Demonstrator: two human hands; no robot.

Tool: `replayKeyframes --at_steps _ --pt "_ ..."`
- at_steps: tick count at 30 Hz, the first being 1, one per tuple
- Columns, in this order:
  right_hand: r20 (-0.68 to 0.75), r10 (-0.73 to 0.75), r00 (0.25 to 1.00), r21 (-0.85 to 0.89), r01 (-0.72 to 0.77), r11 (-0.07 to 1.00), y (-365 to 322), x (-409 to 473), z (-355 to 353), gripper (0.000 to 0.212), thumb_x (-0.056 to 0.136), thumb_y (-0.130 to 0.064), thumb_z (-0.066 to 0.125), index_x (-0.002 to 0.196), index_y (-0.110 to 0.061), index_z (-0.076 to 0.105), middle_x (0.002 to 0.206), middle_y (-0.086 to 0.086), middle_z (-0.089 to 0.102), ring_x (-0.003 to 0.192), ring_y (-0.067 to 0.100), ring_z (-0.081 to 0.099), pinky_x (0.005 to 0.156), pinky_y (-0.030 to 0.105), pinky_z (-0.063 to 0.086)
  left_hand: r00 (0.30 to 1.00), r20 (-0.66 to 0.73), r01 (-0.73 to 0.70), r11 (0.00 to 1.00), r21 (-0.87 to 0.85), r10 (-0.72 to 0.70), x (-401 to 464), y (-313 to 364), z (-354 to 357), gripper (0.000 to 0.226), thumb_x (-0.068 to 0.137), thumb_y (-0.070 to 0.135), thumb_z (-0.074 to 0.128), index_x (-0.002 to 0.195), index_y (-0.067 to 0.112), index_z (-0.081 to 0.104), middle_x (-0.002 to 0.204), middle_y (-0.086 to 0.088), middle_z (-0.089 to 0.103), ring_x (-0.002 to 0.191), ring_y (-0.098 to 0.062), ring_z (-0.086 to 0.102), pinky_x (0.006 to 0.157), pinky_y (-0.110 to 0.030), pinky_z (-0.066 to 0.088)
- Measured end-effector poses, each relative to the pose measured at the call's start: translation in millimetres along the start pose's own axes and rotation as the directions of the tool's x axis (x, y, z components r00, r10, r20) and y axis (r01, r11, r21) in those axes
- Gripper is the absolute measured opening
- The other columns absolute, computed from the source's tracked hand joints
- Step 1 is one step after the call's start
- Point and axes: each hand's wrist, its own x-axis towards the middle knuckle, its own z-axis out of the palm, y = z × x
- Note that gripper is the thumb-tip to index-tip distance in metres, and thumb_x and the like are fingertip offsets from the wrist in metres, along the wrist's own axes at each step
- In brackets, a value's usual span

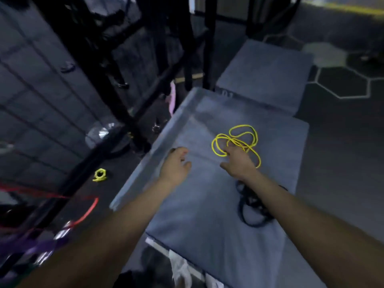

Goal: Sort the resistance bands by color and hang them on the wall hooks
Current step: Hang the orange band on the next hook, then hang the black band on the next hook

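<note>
Yellow resistance bands [235,142] lie in a loose tangle of thin loops on the upper half of a grey padded box [207,204]; the right hand [239,163] reaches onto the near edge of this tangle with fingers extended into the loops, but motion blur prevents confirmation of a closed grip, so its hold cannot be determined; the left hand [176,165] hovers over the pad near its left edge, fingers relaxed and spread, holding nothing. Black bands [251,206] form a second heap on the same pad, partly under the right forearm, and remain uncollected. Beyond the pad, a small yellow coil [100,175] lies on the dark floor to the left; whether it is a band cannot be determined. A red band [87,210] and purple bands [41,245] stretch across the lower left, beside a black rack frame [116,104]; the attachment points lie outside the view, so whether they are hung cannot be confirmed. A second grey pad [266,73] stands behind the first, on flooring with a hexagon pattern [342,82]. Assessment: red and purple appear already separated from the pile; yellow is the colour in hand; yellow and black remain to be gathered and hung; no hooks are legible in this view.
</note>
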Motion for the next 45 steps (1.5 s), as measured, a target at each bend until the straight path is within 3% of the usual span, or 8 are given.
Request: replayKeyframes --at_steps 6,12,21,24,29,35,41,45 --pt "-0.004 0.286 0.958 0.090 -0.284 0.955 102 22 50 0.034 0.080 -0.014 0.062 0.109 0.002 0.057 0.115 0.023 0.058 0.109 0.037 0.055 0.087 0.037 0.044 0.972 0.235 -0.046 0.990 0.132 0.013 62 -40 91 0.036 0.085 0.003 0.057 0.120 0.003 0.054 0.122 -0.016 0.054 0.105 -0.026 0.059 0.089 -0.023 0.040" --pt "0.079 0.495 0.866 0.171 -0.501 0.849 185 17 122 0.054 0.087 -0.022 0.061 0.136 -0.008 0.043 0.136 0.016 0.045 0.124 0.034 0.045 0.099 0.044 0.045 0.905 0.424 -0.112 0.976 0.186 0.023 82 -87 185 0.036 0.084 0.002 0.059 0.119 0.004 0.056 0.120 -0.015 0.056 0.103 -0.025 0.060 0.088 -0.022 0.040" --pt "-0.154 0.494 0.856 -0.029 -0.504 0.863 257 2 182 0.058 0.087 -0.011 0.057 0.140 -0.012 0.035 0.138 0.008 0.037 0.128 0.030 0.031 0.111 0.037 0.027 0.805 0.594 -0.159 0.971 0.179 0.022 74 -125 297 0.041 0.087 0.016 0.062 0.126 0.008 0.051 0.124 -0.010 0.052 0.109 -0.019 0.055 0.083 -0.017 0.037" --pt "-0.207 0.433 0.877 -0.049 -0.451 0.891 270 5 193 0.058 0.085 -0.007 0.056 0.138 -0.011 0.034 0.132 0.008 0.047 0.130 0.028 0.034 0.117 0.036 0.018 0.802 0.597 -0.079 0.986 0.145 -0.023 72 -131 323 0.052 0.084 0.024 0.067 0.129 0.009 0.045 0.123 -0.007 0.052 0.106 -0.018 0.054 0.086 -0.023 0.042" --pt "-0.227 0.464 0.856 0.083 -0.458 0.885 272 7 205 0.051 0.084 -0.001 0.057 0.129 -0.010 0.036 0.114 0.010 0.059 0.110 0.026 0.052 0.103 0.033 0.037 0.845 0.525 0.098 0.995 0.031 -0.100 66 -125 357 0.056 0.079 0.033 0.070 0.124 0.008 0.048 0.107 0.000 0.056 0.093 -0.012 0.055 0.080 -0.023 0.043" --pt "-0.085 0.501 0.861 0.155 -0.486 0.860 264 2 199 0.040 0.086 0.001 0.051 0.119 -0.014 0.035 0.096 0.008 0.060 0.091 0.027 0.058 0.074 0.036 0.048 0.832 0.521 0.207 0.978 0.030 -0.191 52 -112 360 0.024 0.087 0.027 0.062 0.072 0.010 0.052 0.067 0.003 0.052 0.067 -0.014 0.051 0.051 -0.018 0.036" --pt "-0.031 0.407 0.913 0.334 -0.374 0.865 229 -7 155 0.040 0.082 -0.002 0.055 0.116 -0.015 0.040 0.090 0.003 0.052 0.090 0.028 0.056 0.079 0.041 0.051 0.853 0.447 0.352 0.929 -0.110 -0.270 42 -88 295 0.019 0.089 0.020 0.053 0.099 0.005 0.056 0.091 -0.009 0.061 0.086 -0.025 0.058 0.072 -0.033 0.046" --pt "-0.063 0.316 0.947 0.354 -0.275 0.894 180 -3 106 0.037 0.081 -0.001 0.052 0.114 -0.013 0.040 0.096 0.007 0.051 0.092 0.031 0.052 0.073 0.037 0.043 0.906 0.336 0.334 0.921 -0.200 -0.256 46 -50 222 0.010 0.081 0.016 0.056 0.075 0.009 0.054 0.074 -0.009 0.057 0.068 -0.024 0.057 0.071 -0.038 0.049"
